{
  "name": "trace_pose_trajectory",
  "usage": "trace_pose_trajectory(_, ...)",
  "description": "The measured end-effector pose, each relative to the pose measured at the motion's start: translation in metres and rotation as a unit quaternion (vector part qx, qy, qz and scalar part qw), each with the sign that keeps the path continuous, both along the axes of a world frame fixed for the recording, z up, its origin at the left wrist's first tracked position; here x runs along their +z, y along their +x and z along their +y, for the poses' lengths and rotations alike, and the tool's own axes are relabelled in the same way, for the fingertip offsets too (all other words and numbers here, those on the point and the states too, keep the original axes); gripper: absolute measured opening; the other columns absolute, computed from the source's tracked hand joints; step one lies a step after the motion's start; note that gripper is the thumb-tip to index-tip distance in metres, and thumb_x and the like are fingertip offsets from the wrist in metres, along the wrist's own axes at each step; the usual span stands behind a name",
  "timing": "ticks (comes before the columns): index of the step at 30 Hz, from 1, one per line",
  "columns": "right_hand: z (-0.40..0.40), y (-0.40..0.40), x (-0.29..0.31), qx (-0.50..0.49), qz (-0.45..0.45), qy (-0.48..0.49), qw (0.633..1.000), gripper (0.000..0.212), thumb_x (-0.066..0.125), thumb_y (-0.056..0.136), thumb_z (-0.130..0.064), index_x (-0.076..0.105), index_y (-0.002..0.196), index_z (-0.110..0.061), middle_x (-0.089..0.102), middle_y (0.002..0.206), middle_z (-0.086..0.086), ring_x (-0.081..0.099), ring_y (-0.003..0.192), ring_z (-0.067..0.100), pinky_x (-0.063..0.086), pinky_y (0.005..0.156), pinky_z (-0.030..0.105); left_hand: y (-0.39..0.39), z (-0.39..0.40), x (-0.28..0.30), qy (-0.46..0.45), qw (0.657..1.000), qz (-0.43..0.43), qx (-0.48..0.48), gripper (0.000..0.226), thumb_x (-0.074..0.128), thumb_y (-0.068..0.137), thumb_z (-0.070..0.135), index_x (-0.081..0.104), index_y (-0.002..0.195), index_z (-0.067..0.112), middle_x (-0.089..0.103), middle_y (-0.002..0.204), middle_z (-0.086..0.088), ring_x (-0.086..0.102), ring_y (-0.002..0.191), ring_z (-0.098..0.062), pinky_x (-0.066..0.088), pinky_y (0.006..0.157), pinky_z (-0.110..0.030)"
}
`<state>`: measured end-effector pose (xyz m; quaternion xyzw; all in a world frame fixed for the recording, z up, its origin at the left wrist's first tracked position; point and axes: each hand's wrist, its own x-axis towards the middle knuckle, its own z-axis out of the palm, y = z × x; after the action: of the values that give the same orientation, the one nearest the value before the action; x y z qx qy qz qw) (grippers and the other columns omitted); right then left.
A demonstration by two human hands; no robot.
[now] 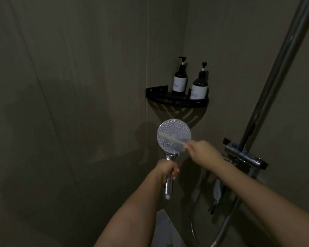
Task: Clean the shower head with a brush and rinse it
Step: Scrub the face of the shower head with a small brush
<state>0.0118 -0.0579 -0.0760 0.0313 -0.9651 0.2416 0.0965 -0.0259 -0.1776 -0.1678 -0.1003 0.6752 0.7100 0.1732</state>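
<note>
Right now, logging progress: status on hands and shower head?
Left hand grips shower head handle. Right hand holds brush across its face. Nothing obstructing.

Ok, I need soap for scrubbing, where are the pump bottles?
Both pump bottles stand on the black corner shelf, above and right of the shower head.

walls [78,68]: dim grey panels; corner shelf [177,100]: black, two pump bottles [189,82]; riser pipe [275,77]: chrome
</note>
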Motion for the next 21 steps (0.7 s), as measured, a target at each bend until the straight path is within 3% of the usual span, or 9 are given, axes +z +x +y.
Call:
trace_pose_trajectory(2,-0.006,-0.002,-0.001,-0.017,-0.040,0.017,0.999,0.031,0.036,0.099,-0.028,0.059,0.109,-0.010,0.067,0.099,0.013,0.064,0.091,0.030,0.049,0.075,0.036,0.001,0.003,0.000,-0.007,1.000,0.001,-0.012,0.028,0.040,0.072,-0.014,0.048,0.049,0.000,0.045,0.034,-0.004,0.034,0.023,-0.010,0.031,0.030,-0.013)
trace_pose_trajectory(4,0.007,-0.017,0.010,-0.084,-0.023,0.001,0.996,0.032,0.035,0.099,-0.022,0.061,0.108,-0.006,0.066,0.092,0.012,0.063,0.079,0.027,0.050,0.066,0.034,0.003,0.005,0.001,-0.003,1.000,0.002,-0.019,0.026,0.040,0.073,-0.014,0.047,0.051,-0.001,0.045,0.034,-0.005,0.034,0.023,-0.009,0.031,0.030,-0.014)
trace_pose_trajectory(6,0.012,-0.015,0.022,-0.115,-0.004,-0.019,0.993,0.033,0.036,0.100,-0.022,0.062,0.104,-0.001,0.063,0.084,0.013,0.055,0.068,0.024,0.041,0.056,0.027,0.003,0.005,0.001,-0.002,1.000,0.002,-0.019,0.026,0.041,0.072,-0.014,0.047,0.051,-0.001,0.044,0.040,-0.008,0.033,0.023,-0.010,0.031,0.031,-0.014)
trace_pose_trajectory(9,-0.001,-0.008,0.011,-0.030,-0.034,0.004,0.999,0.032,0.035,0.100,-0.028,0.059,0.107,-0.008,0.065,0.094,0.015,0.060,0.078,0.026,0.042,0.064,0.029,-0.001,0.004,0.001,-0.003,1.000,0.002,-0.022,0.024,0.041,0.071,-0.014,0.047,0.051,-0.001,0.044,0.038,-0.007,0.034,0.024,-0.011,0.032,0.032,-0.014)
trace_pose_trajectory(12,0.020,-0.015,0.006,-0.082,-0.025,0.007,0.996,0.033,0.034,0.100,-0.025,0.059,0.113,-0.006,0.065,0.097,0.016,0.063,0.087,0.030,0.040,0.067,0.029,-0.002,0.000,0.003,-0.008,1.000,0.002,-0.028,0.024,0.041,0.071,-0.013,0.047,0.051,0.000,0.043,0.034,-0.004,0.034,0.024,-0.011,0.033,0.032,-0.014)
trace_pose_trajectory(14,0.035,-0.012,0.007,-0.120,0.011,-0.012,0.993,0.035,0.034,0.100,-0.021,0.060,0.106,0.001,0.065,0.089,0.016,0.061,0.079,0.029,0.040,0.064,0.027,-0.002,-0.004,0.005,0.001,1.000,0.001,-0.024,0.024,0.041,0.072,-0.012,0.046,0.052,0.001,0.041,0.033,-0.003,0.034,0.024,-0.010,0.032,0.032,-0.013)
trace_pose_trajectory(16,0.033,-0.003,-0.002,-0.077,-0.003,-0.006,0.997,0.032,0.035,0.100,-0.026,0.060,0.100,-0.006,0.058,0.073,0.003,0.055,0.065,0.019,0.039,0.056,0.026,-0.005,-0.007,0.008,0.010,1.000,0.001,-0.019,0.025,0.040,0.073,-0.012,0.046,0.052,0.001,0.039,0.033,-0.004,0.033,0.023,-0.011,0.031,0.033,-0.013)
trace_pose_trajectory(18,0.026,0.007,-0.015,-0.061,-0.052,0.019,0.997,0.029,0.036,0.099,-0.029,0.060,0.099,-0.011,0.062,0.078,0.004,0.059,0.070,0.020,0.044,0.060,0.028,-0.007,-0.007,0.011,0.017,1.000,0.007,-0.020,0.025,0.040,0.074,-0.012,0.046,0.052,0.001,0.038,0.036,-0.005,0.032,0.023,-0.011,0.031,0.033,-0.012)
trace_pose_trajectory(21,0.043,0.001,-0.021,-0.123,0.015,-0.038,0.992,0.033,0.038,0.099,-0.022,0.062,0.096,0.000,0.060,0.072,0.008,0.062,0.065,0.024,0.040,0.047,0.024,-0.008,-0.007,0.016,0.026,0.999,0.011,-0.023,0.027,0.039,0.076,-0.012,0.045,0.052,0.001,0.037,0.035,-0.004,0.032,0.023,-0.010,0.030,0.032,-0.011)
